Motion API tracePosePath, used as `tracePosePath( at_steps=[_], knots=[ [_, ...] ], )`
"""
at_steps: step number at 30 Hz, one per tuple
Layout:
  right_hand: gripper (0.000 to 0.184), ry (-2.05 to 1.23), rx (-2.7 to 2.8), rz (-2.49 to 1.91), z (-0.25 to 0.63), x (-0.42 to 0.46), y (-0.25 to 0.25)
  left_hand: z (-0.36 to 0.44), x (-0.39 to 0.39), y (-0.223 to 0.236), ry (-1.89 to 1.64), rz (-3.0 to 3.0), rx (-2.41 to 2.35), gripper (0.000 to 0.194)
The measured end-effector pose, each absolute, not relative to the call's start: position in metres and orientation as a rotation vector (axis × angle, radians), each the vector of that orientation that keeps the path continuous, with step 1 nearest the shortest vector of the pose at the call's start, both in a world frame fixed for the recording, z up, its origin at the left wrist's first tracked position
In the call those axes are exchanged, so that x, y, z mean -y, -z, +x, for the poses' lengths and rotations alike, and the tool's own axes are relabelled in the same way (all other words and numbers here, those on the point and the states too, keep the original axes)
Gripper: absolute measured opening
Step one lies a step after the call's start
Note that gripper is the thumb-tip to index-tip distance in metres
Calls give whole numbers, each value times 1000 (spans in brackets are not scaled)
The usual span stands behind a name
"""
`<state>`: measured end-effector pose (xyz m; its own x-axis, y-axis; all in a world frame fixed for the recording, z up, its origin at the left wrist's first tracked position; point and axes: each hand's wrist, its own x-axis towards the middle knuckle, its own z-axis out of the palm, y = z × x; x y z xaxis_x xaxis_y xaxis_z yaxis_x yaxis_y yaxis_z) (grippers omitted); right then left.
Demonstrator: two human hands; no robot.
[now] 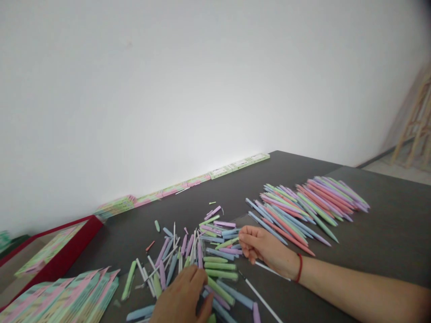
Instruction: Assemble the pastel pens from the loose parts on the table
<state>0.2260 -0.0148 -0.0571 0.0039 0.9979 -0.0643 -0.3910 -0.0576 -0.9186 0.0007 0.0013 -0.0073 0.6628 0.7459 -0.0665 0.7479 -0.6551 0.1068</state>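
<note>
My right hand [261,246], with a red cord bracelet [299,268] on its wrist, rests palm down at the right edge of a loose heap of pastel pen parts [188,255]. Its curled fingers are over green and blue barrels, and nothing shows between them. My left hand [180,298] reaches into the heap from below, its fingertips down among lilac and green pieces, so any grip is hidden. A thin white rod [261,294] lies near my right wrist. Beyond my right hand lies a fanned pile of long pastel pens [306,208].
Stacks of pink and green printed cards [57,298] lie at the lower left, beside a red-rimmed tray [72,244] holding more cards. A row of cards [202,179] runs along the wall on the dark grey table [387,233]. A wooden stand [412,121] stands on the floor at the right.
</note>
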Motion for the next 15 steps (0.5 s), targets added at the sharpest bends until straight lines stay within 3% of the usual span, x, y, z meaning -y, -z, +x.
tracePosePath(
  at_steps=[4, 15],
  knots=[
    [35, -1383, 851, -936, 225, 14, 61, 20, -38, -7, -131, 2803, -1226, 22],
    [33, -1279, 801, -894, 228, 9, 58, 70, -68, 8, -35, 2864, -1024, 14]
  ],
)
